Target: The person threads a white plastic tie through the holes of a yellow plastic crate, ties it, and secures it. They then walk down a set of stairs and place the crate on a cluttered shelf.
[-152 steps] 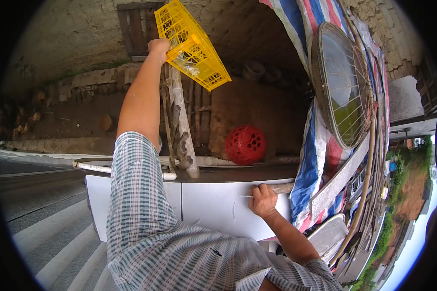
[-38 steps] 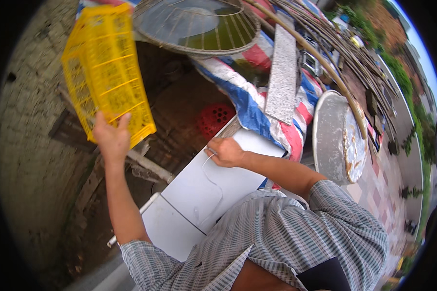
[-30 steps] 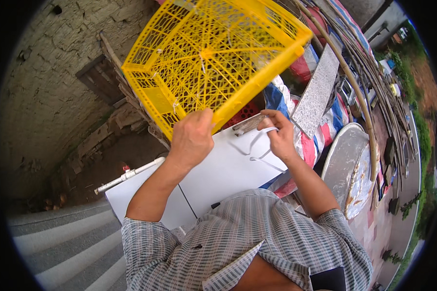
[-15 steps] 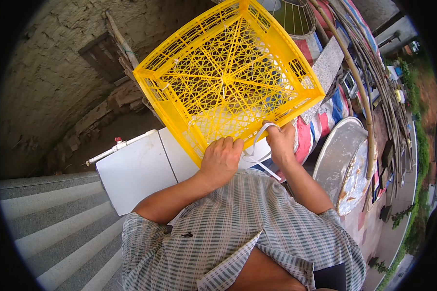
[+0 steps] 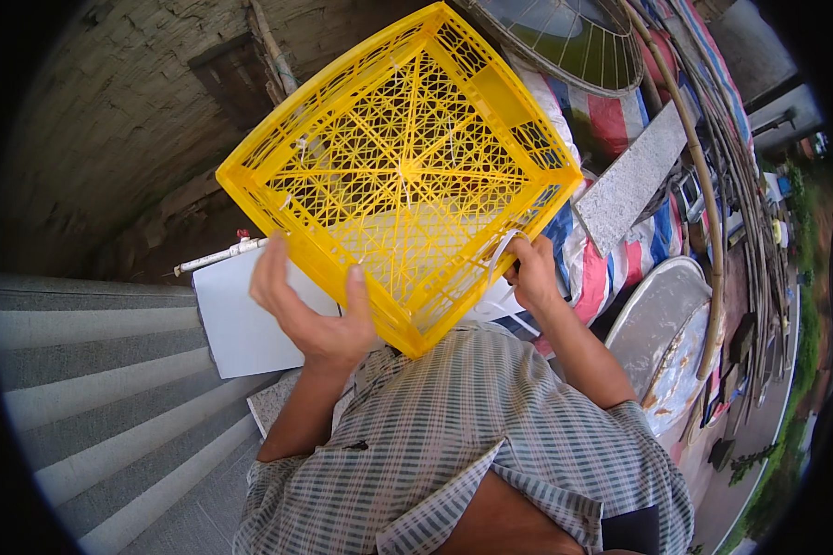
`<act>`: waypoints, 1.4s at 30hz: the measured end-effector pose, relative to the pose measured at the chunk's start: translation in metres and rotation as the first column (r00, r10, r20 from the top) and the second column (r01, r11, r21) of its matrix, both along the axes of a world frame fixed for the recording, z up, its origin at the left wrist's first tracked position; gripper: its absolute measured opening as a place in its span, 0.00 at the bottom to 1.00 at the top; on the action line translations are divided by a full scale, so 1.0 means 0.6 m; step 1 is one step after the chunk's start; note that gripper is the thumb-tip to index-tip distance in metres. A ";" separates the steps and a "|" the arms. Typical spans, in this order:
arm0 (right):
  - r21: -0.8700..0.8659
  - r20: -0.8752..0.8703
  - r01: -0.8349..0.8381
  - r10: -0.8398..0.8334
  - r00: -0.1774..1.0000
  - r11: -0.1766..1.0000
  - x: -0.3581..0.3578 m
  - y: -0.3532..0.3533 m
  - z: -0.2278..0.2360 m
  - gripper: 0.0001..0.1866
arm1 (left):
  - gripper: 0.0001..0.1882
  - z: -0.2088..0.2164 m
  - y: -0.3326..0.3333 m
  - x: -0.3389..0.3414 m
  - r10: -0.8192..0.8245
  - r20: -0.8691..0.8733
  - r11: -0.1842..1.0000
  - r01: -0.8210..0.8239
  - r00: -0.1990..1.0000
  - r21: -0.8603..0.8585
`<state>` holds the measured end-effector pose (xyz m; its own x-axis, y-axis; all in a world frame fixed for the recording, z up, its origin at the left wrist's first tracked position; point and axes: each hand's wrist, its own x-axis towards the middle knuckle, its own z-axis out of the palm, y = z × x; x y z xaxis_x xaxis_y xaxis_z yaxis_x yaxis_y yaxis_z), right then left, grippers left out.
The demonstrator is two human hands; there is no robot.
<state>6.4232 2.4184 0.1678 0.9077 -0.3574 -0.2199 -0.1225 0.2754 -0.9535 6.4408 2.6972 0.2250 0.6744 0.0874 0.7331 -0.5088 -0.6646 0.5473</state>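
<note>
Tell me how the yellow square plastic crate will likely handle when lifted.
The yellow square plastic crate is probably light for its size, its base being open latticework. Its walls show no sag, so it should stay fairly stiff.

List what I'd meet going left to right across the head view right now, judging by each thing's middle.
Grey steps → your open left hand → the yellow crate → your right hand at its edge → the speckled board → the bamboo pole.
</note>
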 end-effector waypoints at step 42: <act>-0.971 -0.183 -0.229 0.414 0.892 0.064 0.084 -0.057 -0.178 0.16 | 0.39 -0.083 -0.128 0.253 -0.636 -0.378 0.241 -0.291 0.673 -0.926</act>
<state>6.4734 2.3841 0.0612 0.9772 0.1530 0.1473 0.1995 -0.8988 -0.3903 6.5924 2.6206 0.1750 0.9268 0.1293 -0.3525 0.2235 0.5645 0.7946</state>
